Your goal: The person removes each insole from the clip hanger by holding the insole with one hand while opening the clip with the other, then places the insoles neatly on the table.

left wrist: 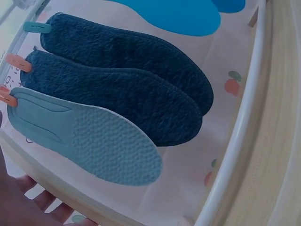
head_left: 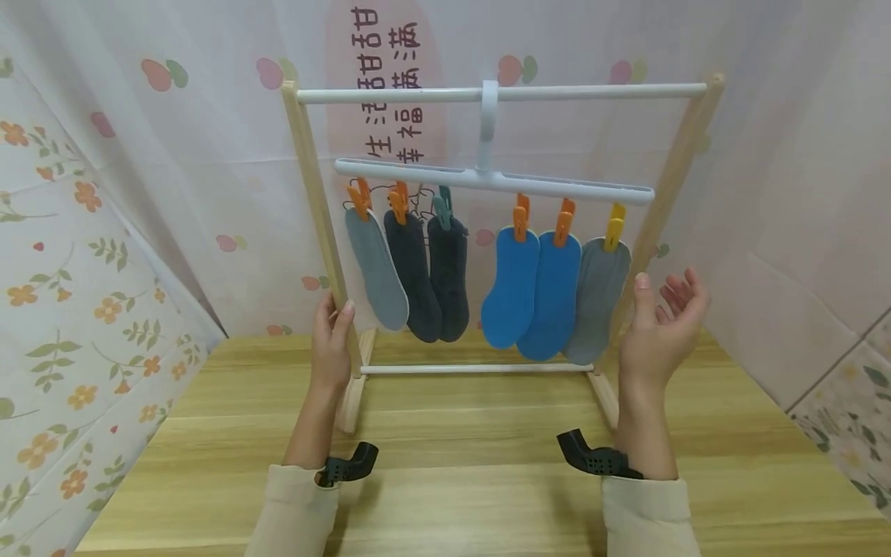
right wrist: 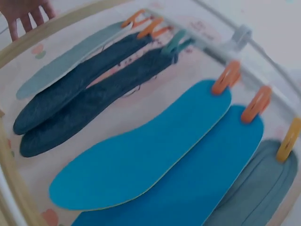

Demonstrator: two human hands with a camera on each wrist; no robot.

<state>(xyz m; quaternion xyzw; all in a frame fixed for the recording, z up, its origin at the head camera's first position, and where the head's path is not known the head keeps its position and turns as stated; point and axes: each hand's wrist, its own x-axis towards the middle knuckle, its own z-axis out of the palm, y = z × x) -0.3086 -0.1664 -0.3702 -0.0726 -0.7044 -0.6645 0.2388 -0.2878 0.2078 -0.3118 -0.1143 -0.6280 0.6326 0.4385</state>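
Insoles hang by clothespins from a white hanger (head_left: 487,179) on a wooden drying rack (head_left: 668,174). At the left are a light grey insole (head_left: 377,271) and two dark fuzzy insoles (left wrist: 117,94). At the right are two blue insoles (right wrist: 141,150) and a grey insole (head_left: 600,298). My left hand (head_left: 330,348) is at the rack's left post, its fingers extended alongside the wood in the left wrist view. Beside the right post, my right hand (head_left: 657,336) is raised with loosely bent fingers and holds nothing.
The rack stands on a wood-grain table (head_left: 459,464), with a white lower bar (head_left: 476,369) between its feet. Behind it hangs a printed curtain (head_left: 209,170). A floral cloth (head_left: 83,309) slopes down at the left. The hanger tilts lower to the right.
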